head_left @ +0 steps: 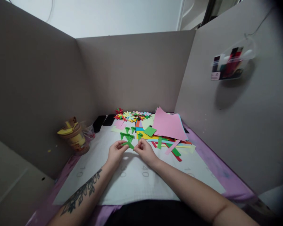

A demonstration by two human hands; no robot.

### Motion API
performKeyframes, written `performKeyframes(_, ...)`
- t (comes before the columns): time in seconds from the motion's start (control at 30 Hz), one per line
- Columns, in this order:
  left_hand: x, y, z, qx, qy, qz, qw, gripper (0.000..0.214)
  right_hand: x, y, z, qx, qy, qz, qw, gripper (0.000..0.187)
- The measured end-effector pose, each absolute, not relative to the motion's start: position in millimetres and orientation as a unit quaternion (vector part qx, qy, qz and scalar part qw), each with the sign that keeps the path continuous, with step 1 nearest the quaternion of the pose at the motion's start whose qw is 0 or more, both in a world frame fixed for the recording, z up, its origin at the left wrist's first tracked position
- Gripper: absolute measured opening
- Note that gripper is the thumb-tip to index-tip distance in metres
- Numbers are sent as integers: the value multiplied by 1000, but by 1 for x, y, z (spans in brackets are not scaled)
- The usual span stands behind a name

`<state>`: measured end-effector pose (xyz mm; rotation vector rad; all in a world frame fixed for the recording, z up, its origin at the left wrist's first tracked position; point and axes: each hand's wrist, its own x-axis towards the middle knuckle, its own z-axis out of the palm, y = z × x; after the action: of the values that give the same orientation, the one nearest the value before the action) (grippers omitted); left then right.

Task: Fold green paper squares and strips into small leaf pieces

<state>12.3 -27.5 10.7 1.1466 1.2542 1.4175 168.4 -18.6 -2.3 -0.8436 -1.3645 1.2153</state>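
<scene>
Between my two hands, just above the white mat (pixel 132 185), is a folded piece of green paper (pixel 128 144). My left hand (pixel 116 151) pinches its left end between thumb and fingers. At its right end, my right hand (pixel 145 150) has thumb and fingertips closed on the paper's tip. Several small folded green paper pieces (pixel 129 137) lie just beyond my fingers. A flat green paper square (pixel 150 131) rests a little farther to the right, on top of other sheets.
Colourful folded paper stars (pixel 132 116) are heaped at the back. Pink sheets (pixel 167 124) and loose paper strips (pixel 174 150) lie right. At left stand a brown cup (pixel 76 139) and a clear plastic cup (pixel 87 128), near dark phones (pixel 99 123). Grey partitions (pixel 136 72) enclose the table.
</scene>
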Motion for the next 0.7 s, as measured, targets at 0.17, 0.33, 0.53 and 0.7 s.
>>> performKeyframes(0.17,6,-22,8,446,505,602,428,39,174,-15,-7,-382,-584,475,536,20)
performKeyframes(0.33,10,-25,6,452,507,564,469,35,175,-17,-8,-395,-649,368,537,14)
performKeyframes(0.53,18,-31,9,481,496,518,504,33,173,-22,-7,-339,-761,277,479,39)
performKeyframes(0.7,16,-29,5,495,481,497,526,41,175,-19,-9,-360,-755,269,477,38)
